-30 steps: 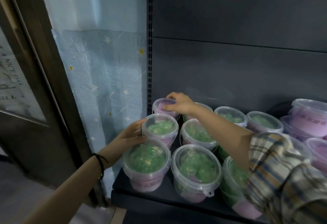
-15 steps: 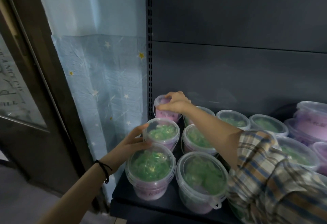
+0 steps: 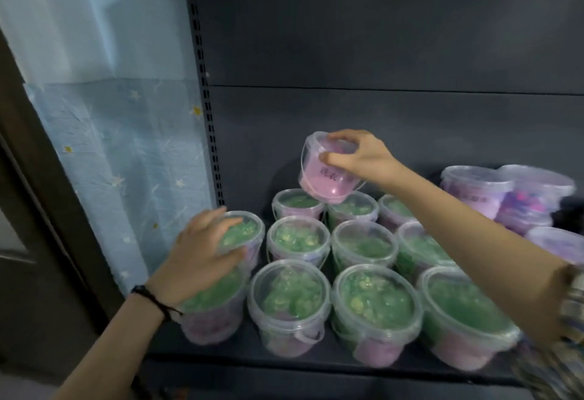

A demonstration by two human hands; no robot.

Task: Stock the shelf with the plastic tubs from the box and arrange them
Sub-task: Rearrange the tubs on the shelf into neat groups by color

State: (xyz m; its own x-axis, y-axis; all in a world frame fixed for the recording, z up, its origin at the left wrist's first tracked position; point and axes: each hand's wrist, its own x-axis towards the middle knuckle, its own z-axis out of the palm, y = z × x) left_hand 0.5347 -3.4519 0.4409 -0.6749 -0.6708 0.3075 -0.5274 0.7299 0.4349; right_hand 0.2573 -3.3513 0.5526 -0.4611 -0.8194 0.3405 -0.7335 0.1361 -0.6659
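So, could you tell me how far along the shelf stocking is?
Done: rows of clear round plastic tubs with green contents stand on the dark metal shelf, pale purple tubs at right. In hand: the right hand grips a tilted pink-filled tub above the back row; the left hand holds a left-side green tub by its lid. Left: placing the pink tub; the box is out of view.

The pink tub point(image 3: 325, 178) under my right fingers point(image 3: 347, 138) reads as clear, glossy plastic. The green tub point(image 3: 246, 232) beneath my left fingers point(image 3: 215, 219) has the same smooth, shiny lid. Behind both, the back panel point(image 3: 379, 121) looks like matt dark metal. Left of my left fingers hangs crinkled pale-blue paper point(image 3: 126, 153).
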